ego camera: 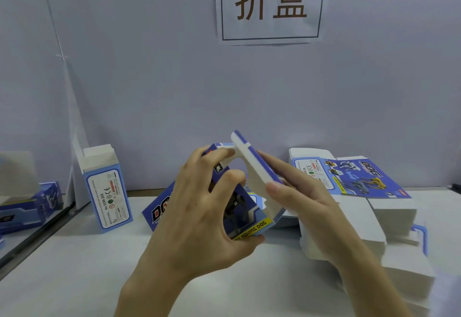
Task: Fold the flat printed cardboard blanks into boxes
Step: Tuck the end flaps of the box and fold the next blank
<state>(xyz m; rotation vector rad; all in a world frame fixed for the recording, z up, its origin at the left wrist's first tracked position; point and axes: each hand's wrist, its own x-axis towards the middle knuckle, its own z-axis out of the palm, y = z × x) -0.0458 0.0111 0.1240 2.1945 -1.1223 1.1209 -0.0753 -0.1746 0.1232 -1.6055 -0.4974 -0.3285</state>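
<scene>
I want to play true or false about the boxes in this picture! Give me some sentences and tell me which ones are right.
1. Both hands are holding a blue box. True: the left hand grips the half-folded box and the right hand lies against its white flap.
2. A finished box stands upright on the left. True.
3. That standing box has its top closed. False: its top flaps are open.
4. The flat blanks are piled on the left. False: they are piled on the right.
5. The sign on the wall has a dog picture. False: it shows two big written characters.
</scene>
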